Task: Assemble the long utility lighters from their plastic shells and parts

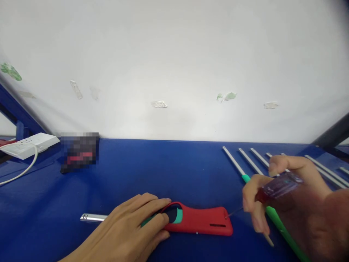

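A red long-nosed gas lighter [201, 220] lies on its side on the blue table, its metal tube [94, 217] pointing left. Over its tube end rests my left hand [136, 222], fingers closed round the body beside the dark and green trigger part. Part of the lighter is hidden under that hand. My right hand [289, 196] grips the translucent purple-red handle of a screwdriver [283, 185]. The thin shaft slants down to the left, and its tip meets the small hole at the lighter's right end. The right hand is somewhat blurred.
Several more long lighters with metal tubes [233, 160] lie at the right, partly behind my right hand. At the back left are a white power strip [35, 143] with a cable and a dark pixelated object [81, 153]. A white wall [174, 65] closes off the back.
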Demonstrator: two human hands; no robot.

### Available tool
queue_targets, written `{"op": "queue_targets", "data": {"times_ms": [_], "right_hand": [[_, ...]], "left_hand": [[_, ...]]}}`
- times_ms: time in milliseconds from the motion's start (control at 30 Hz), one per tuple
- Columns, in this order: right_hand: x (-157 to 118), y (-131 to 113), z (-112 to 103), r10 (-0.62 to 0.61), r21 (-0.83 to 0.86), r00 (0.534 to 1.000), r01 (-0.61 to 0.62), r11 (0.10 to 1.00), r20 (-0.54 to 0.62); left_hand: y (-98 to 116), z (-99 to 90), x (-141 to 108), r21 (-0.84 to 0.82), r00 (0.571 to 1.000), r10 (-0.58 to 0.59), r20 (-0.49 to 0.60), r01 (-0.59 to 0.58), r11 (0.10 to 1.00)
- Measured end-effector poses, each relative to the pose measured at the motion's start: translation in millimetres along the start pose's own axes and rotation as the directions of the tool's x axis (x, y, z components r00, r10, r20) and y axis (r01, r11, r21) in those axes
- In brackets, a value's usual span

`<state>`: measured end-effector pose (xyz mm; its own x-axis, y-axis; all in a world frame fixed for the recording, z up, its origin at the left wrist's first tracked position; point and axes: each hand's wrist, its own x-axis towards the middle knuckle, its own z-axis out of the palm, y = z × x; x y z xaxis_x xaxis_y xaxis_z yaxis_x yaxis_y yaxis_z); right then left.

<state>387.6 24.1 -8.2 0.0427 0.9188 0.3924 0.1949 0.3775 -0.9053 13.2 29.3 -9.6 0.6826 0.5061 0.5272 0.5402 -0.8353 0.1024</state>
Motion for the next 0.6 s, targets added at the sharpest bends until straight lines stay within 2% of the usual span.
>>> {"op": "queue_targets", "data": {"times_ms": [167, 300, 400, 500, 600], "right_hand": [[-17.4, 17.1, -18.9, -0.033, -0.059, 0.998, 0.029, 0.998, -0.060], [-30.7, 21.1, -23.8, -0.064, -0.088, 0.995, 0.058, 0.994, -0.070], [-34.1, 14.8, -16.5, -0.080, -0.133, 0.994, 0.069, 0.989, -0.081], [-29.7, 0.7, -0.4, -0.107, -0.217, 0.986, 0.078, 0.973, -0.129], [-20.7, -14.7, 16.5, -0.226, -0.234, 0.964, 0.190, 0.954, -0.141]], "left_hand": [[-0.6, 3.2, 3.4, -0.002, 1.000, -0.011, -0.001, 0.011, 1.000], [0.3, 1.2, 3.3, -0.009, 1.000, -0.003, -0.017, 0.003, 1.000], [1.7, -0.1, 2.9, -0.002, 1.000, -0.006, -0.012, 0.006, 1.000], [2.6, -0.2, 4.0, -0.004, 1.000, -0.010, -0.010, 0.010, 1.000], [2.4, 0.0, 6.3, -0.011, 1.000, -0.011, -0.002, 0.011, 1.000]]}}
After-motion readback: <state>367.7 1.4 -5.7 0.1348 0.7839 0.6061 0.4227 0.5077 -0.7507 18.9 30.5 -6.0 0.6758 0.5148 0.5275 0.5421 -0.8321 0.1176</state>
